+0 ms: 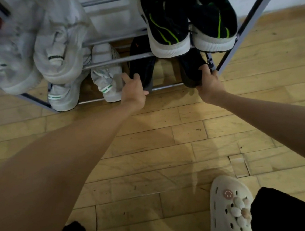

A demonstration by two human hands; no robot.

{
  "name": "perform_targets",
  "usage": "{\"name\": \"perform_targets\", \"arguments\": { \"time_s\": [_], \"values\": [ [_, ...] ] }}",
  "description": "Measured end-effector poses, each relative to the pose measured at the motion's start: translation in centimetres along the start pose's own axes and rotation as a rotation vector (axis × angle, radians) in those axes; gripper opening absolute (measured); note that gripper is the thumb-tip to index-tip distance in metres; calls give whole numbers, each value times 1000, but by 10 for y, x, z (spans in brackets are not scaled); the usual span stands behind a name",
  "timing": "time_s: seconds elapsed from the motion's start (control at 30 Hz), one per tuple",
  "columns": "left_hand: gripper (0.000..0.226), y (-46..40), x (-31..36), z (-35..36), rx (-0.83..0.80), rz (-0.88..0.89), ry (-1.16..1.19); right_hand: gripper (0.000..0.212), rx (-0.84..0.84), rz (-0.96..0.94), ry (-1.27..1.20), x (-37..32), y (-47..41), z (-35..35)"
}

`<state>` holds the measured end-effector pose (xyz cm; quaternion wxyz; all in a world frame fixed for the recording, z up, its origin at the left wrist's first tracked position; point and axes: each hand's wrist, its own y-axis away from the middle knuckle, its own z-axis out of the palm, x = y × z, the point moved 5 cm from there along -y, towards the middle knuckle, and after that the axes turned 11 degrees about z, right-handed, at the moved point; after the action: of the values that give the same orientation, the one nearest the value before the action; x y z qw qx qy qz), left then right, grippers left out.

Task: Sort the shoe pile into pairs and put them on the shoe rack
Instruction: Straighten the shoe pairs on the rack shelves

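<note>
Both hands at the lowest tier of the shoe rack [118,60]. Left hand [134,91] grips the heel of one dark sneaker [142,68], fingers curled over its rim. Right hand [210,82] holds the heel of the second dark sneaker [191,68], at 3 o'clock from the first; its fingers mostly hidden, apparently wrapped round the heel. Already racked: grey pair [39,56] and black-green pair [188,21] above, white-green pair [85,87] below. No loose pile visible on the floor. Judgement: task near its end; this pair only needs seating.
</note>
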<state>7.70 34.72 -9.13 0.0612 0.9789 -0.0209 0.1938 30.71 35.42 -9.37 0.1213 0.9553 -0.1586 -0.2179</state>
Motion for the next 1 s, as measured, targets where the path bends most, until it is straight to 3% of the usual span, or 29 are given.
{"name": "perform_targets", "arguments": {
  "time_s": [0.17, 0.37, 0.67, 0.8, 0.9, 1.0],
  "values": [
    [25, 2, 27, 10, 24, 169, 64, 52, -12, -35, 11, 1, 0, -2],
    [28, -2, 63, 13, 109, 194, 89, 47, 13, -63, 3, 2, -2, -2],
    [22, -5, 93, 31, 48, 299, 54, 40, 81, -97, 13, 3, 0, 2],
    [25, -4, 89, 29, -23, 316, 66, 47, 84, -52, 82, 0, 4, 0],
    [28, 0, 81, 24, -53, 296, 88, 65, 41, 1, 145, -5, 16, 5],
    [18, 6, 67, 11, -27, 270, 72, 71, 84, -17, 187, -17, 37, 13]
  ]
}}
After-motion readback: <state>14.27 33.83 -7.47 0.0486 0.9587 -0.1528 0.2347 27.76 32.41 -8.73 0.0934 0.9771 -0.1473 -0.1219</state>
